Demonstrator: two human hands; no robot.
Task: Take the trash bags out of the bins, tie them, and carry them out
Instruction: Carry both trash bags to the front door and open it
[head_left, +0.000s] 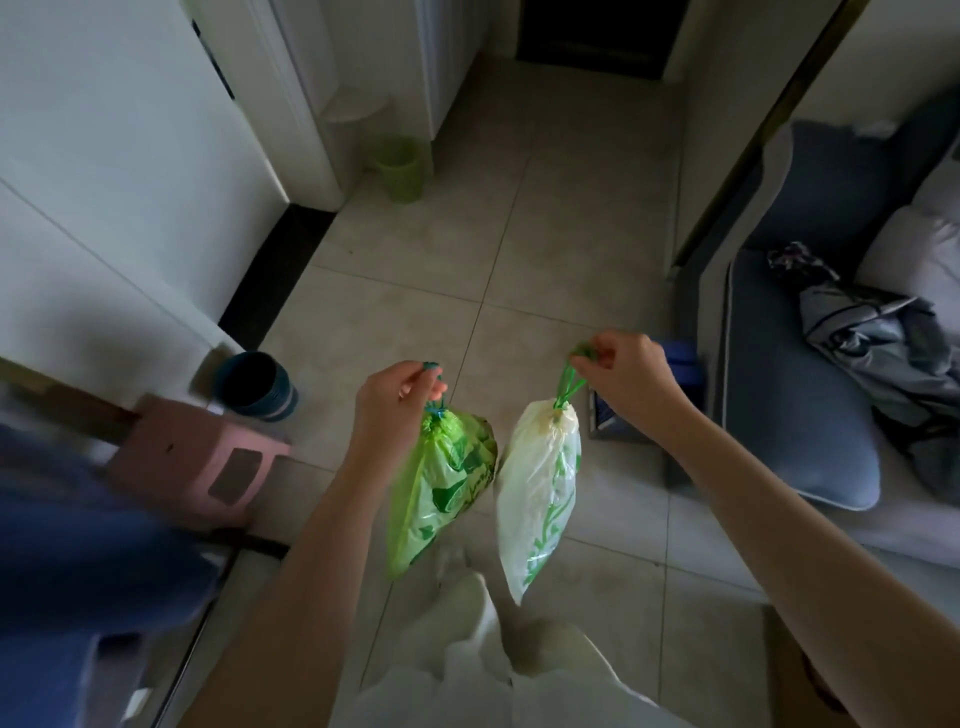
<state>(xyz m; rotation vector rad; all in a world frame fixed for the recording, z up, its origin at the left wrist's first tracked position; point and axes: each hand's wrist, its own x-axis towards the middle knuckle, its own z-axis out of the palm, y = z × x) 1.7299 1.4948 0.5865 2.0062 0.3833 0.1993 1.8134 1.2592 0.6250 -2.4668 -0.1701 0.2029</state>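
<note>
My left hand (397, 392) pinches the drawstring of a tied green trash bag (441, 480), which hangs below it above the tiled floor. My right hand (626, 369) pinches the green drawstring of a tied white trash bag (540, 499) with green print, hanging beside the green one. The two bags dangle close together, almost touching. A light green bin (399, 169) stands far ahead by the white wall. A dark blue bin (257, 387) stands on the floor to my left.
A pink stool (200, 460) sits at the left near the blue bin. A blue-grey sofa (810, 374) with crumpled clothes lies on the right. The tiled corridor (519, 234) runs ahead to a dark doorway (592, 36). My feet in white slippers show below the bags.
</note>
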